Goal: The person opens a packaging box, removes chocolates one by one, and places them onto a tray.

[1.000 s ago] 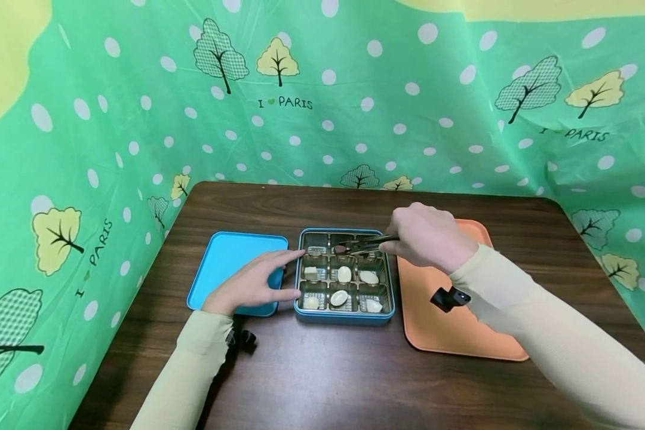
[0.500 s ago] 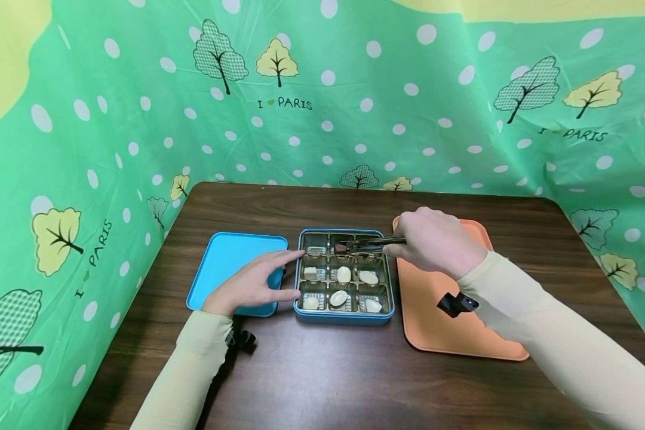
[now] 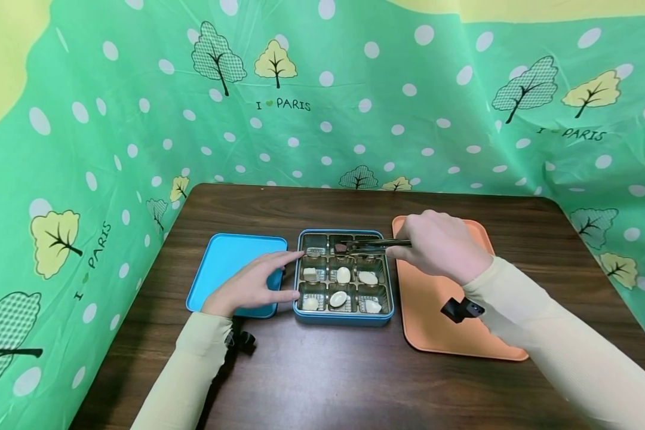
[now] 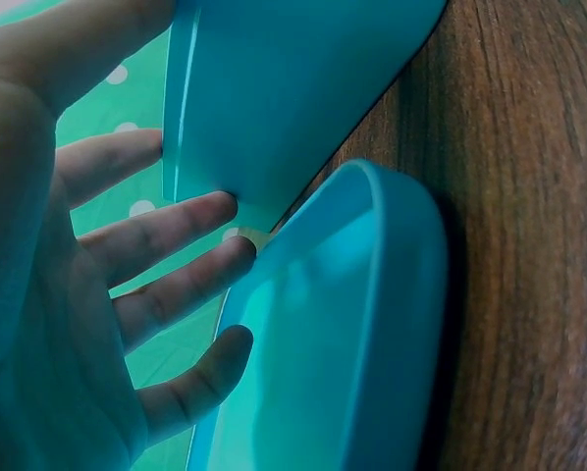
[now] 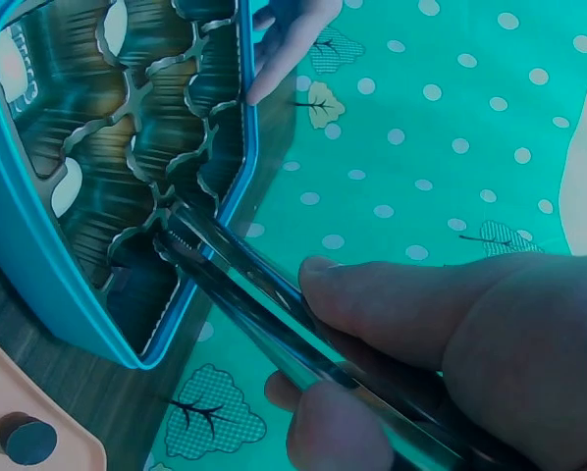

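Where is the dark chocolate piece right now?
In the head view the dark chocolate piece sits pinched in the tongs held by the right hand, over the blue tin's back row, centre compartment.

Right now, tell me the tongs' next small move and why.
Probably lift the tongs clear of the box and swing right to the orange tray: their tips pinch a dark piece over the back row, and the left hand steadies the box.

Even, bright light fills the head view, with soft shadows under both sleeves on the table [image 3: 322, 370]. The wrist views have a teal cast, and the left hand [image 4: 68, 294] looks blurred, perhaps too close to focus.
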`<state>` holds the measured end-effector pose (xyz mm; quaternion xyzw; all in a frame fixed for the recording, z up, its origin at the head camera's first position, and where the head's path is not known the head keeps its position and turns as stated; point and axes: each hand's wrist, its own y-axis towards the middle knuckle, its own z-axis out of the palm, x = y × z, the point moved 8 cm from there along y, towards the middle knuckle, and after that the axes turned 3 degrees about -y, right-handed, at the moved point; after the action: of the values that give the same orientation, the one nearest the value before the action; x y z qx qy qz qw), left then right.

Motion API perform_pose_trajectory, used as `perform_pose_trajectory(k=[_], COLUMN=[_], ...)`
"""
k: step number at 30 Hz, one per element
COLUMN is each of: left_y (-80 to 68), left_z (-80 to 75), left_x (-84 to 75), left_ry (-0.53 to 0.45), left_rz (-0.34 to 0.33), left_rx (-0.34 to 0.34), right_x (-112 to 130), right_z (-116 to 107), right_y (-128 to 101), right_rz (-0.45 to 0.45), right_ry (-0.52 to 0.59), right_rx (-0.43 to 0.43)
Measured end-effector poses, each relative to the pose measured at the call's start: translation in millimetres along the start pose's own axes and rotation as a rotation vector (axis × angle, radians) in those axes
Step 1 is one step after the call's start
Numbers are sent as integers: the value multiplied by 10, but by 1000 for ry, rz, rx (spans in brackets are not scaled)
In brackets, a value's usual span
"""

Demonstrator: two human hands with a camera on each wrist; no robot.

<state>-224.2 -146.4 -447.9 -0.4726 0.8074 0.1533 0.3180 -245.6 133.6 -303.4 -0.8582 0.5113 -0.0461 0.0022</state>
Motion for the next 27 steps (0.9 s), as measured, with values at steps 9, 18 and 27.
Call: perform_pose_trajectory(k=[9, 18, 27], left_y=[-5, 1, -10], left_z=[-1, 4, 1], left_x=[-4, -10, -11], left_ry=[-9, -15, -23], left_rz=[9, 5, 2], left_rx=[-3, -9, -9], right_x=[-57, -144, -288], right_z=[-34, -80, -134], right_y=[-84, -196, -362], right_rz=[-15, 25, 52], right_ry=[15, 64, 134], right_rx=[-35, -43, -67])
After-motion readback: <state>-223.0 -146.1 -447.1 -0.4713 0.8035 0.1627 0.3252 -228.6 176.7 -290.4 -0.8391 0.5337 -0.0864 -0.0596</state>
